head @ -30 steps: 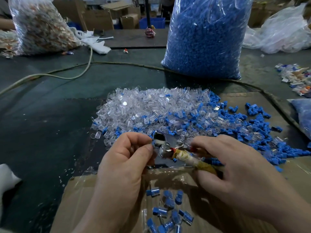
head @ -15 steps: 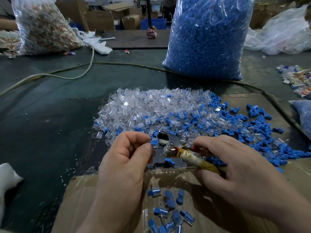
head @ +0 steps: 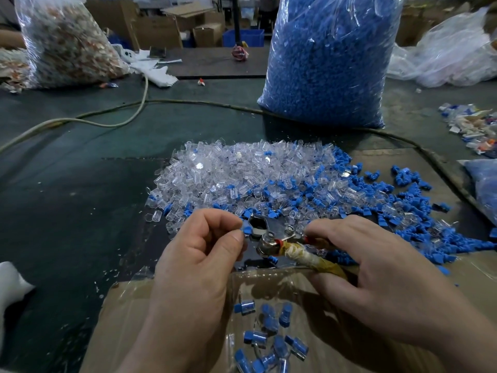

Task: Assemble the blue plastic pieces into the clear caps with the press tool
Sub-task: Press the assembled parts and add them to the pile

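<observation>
Obs: left hand (head: 199,259) has thumb and forefinger pinched on one blue piece (head: 246,229), other fingers curled. The piece sits at the near-left edge of the hexagonal opening in the press tool (head: 265,239); whether it touches the metal I cannot tell. Right hand (head: 376,265) is wrapped round the tool's tape-bound handle (head: 304,255), forefinger stretched along it towards the head.

Change vs. one second ago: something pale showed at the left fingertips then. Half a second ago blue showed in the pinch, and it does now, with more of the hex opening exposed. Both hands and the tool have barely shifted.

Judgement: a fresh blue piece is being offered to the tool, so one press cycle is starting.

Stock: clear caps (head: 228,179) heaped on the worktop (head: 80,211) just beyond the tool. Assembled pieces (head: 269,332) lie in the near cardboard box (head: 129,319).
</observation>
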The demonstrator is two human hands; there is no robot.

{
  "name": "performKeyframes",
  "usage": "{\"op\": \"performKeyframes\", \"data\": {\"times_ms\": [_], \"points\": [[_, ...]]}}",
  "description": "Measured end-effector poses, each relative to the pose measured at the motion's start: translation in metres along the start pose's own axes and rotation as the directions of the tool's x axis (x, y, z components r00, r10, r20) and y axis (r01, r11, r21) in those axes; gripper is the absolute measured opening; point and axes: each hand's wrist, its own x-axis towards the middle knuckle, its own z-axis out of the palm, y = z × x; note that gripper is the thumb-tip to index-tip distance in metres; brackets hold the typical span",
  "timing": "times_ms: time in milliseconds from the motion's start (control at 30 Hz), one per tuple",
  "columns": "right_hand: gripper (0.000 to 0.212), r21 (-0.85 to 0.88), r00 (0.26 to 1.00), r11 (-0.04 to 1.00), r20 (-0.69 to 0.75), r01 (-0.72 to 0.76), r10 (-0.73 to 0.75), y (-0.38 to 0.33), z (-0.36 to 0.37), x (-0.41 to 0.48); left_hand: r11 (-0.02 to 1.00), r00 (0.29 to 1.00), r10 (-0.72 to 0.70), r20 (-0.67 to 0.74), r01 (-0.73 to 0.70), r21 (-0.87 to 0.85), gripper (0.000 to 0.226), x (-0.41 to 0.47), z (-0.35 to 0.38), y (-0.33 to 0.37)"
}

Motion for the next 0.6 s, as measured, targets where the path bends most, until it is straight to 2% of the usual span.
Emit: {"op": "performKeyframes", "data": {"times_ms": [333, 600], "points": [[0.061, -0.019, 1.000, 1.000, 0.015, 0.011, -0.011, 0.0013, 0.0002, -0.0005, 0.996, 0.997, 0.027, 0.079, -0.033, 0.079, 0.029, 0.0002, -0.0008, 0.0035], [0.056, -0.025, 1.000, 1.000, 0.001, 0.002, -0.002, 0.0003, 0.0015, -0.0007, 0.998, 0.999, 0.016, 0.049, -0.019, 0.063, 0.036, -0.0003, 0.0027, 0.0050]]}}
